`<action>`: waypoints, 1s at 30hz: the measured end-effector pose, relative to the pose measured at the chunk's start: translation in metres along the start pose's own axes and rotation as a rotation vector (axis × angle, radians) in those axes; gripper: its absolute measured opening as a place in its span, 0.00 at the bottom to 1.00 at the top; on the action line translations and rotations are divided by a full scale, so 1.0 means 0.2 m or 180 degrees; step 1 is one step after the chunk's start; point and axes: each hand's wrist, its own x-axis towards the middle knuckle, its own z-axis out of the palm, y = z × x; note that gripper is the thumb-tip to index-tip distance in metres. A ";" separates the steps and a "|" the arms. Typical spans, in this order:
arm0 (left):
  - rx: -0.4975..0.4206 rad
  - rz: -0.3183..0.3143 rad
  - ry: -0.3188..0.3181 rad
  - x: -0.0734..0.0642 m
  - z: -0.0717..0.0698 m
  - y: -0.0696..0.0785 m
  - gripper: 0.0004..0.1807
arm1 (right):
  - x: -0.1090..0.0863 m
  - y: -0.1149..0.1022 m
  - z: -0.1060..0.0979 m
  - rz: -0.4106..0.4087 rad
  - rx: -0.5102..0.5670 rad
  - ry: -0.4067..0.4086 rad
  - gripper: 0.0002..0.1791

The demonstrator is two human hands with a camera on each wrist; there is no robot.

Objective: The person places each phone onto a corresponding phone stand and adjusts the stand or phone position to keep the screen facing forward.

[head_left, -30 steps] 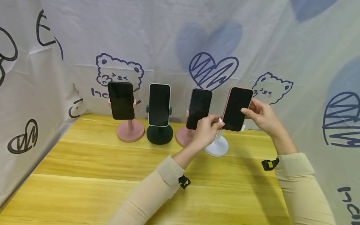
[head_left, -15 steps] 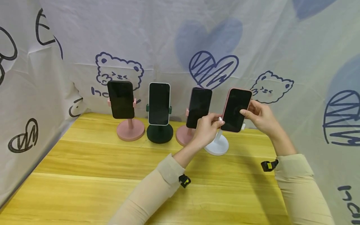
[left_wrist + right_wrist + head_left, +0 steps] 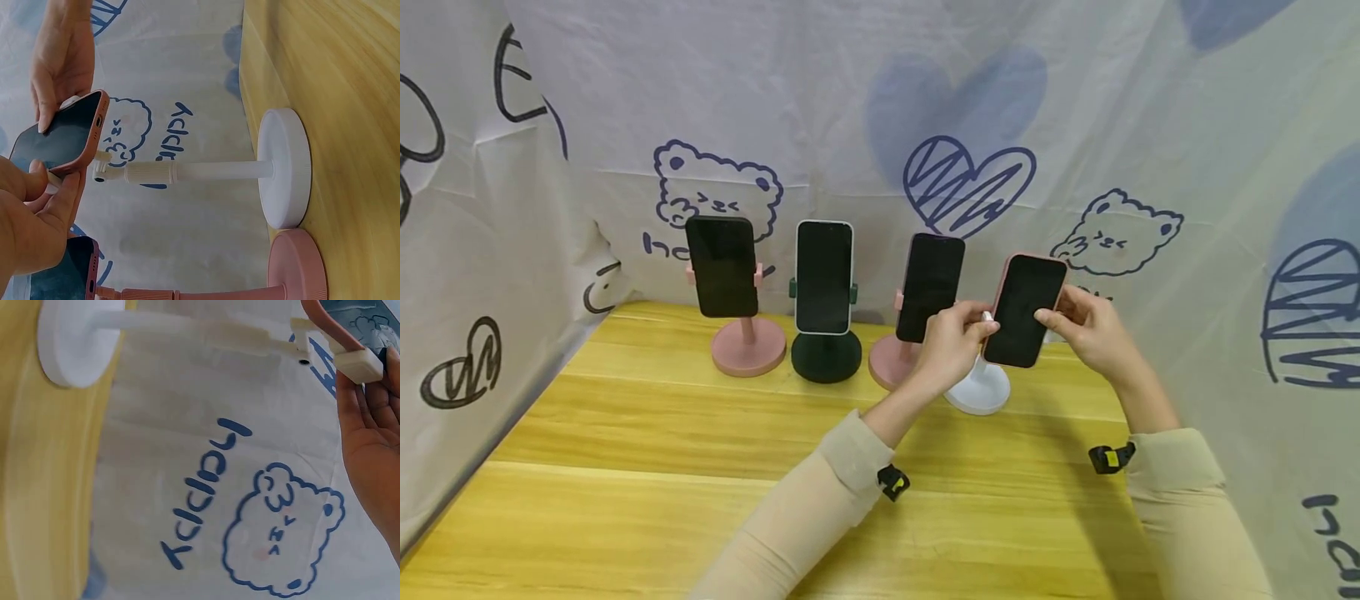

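Observation:
A smartphone in a pink case [image 3: 1026, 310], screen toward me, stands against the head of a white phone stand [image 3: 979, 392] at the right end of the row. My right hand [image 3: 1093, 333] grips the phone by its right edge, thumb on the screen. With thumb and fingers, my left hand [image 3: 955, 340] pinches the stand's white left clamp arm at the phone's lower left edge. The stand's post [image 3: 219, 170] rises to the back of the phone in the left wrist view. At the phone's other side, the right wrist view shows the white right clamp arm [image 3: 359, 365].
Left of the white stand, phones sit in a pink stand [image 3: 891, 362], a dark green stand [image 3: 826, 358] and another pink stand [image 3: 748, 348]. The nearer pink base is close beside the white one. Behind the wooden table [image 3: 700, 442] hangs a printed cloth [image 3: 835, 100].
My right hand has moved the pink-cased phone down and slightly left, its top now lower against the cloth. My left hand stays at the clamp arm.

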 end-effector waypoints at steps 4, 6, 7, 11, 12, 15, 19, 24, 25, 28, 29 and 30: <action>-0.0005 -0.0013 0.0010 0.00 0.00 -0.01 0.17 | -0.01 0.01 0.02 -0.0029 0.0003 0.0034 0.19; 0.0006 -0.0023 -0.0004 0.01 0.00 -0.01 0.18 | -0.01 0.01 0.03 -0.0046 -0.0019 0.0044 0.18; 0.0018 -0.0027 -0.0012 0.01 0.00 -0.02 0.18 | 0.00 0.01 0.03 -0.0043 -0.0044 0.0041 0.17; 0.0118 0.0000 -0.0056 0.01 -0.01 -0.03 0.19 | 0.01 -0.01 0.03 0.0047 -0.0100 -0.0009 0.18; 0.0152 0.0016 -0.0069 0.01 -0.01 -0.03 0.19 | 0.01 -0.01 0.04 0.0075 -0.0089 -0.0012 0.20; 0.0302 0.0110 -0.0105 -0.01 -0.03 -0.04 0.21 | 0.00 -0.02 0.06 0.0148 -0.0035 0.0064 0.24; 0.0641 0.0460 -0.0043 -0.06 -0.09 -0.05 0.23 | -0.01 -0.01 0.10 0.0146 0.0093 0.0356 0.28; 0.1023 0.1088 0.0304 -0.15 -0.23 -0.08 0.22 | -0.06 -0.01 0.16 0.0046 0.0049 0.0876 0.33; 0.1097 0.1195 0.0386 -0.18 -0.27 -0.09 0.22 | -0.08 0.00 0.16 0.0021 -0.0037 0.0975 0.34; 0.1416 0.1476 0.0673 -0.24 -0.40 -0.13 0.22 | -0.14 0.01 0.17 -0.0015 -0.0405 0.1190 0.35; 0.1489 0.1560 0.0762 -0.27 -0.44 -0.15 0.22 | -0.17 0.02 0.17 -0.0018 -0.0540 0.1215 0.35; 0.1600 0.1614 0.0865 -0.29 -0.49 -0.16 0.23 | -0.19 0.02 0.18 -0.0004 -0.0668 0.1226 0.36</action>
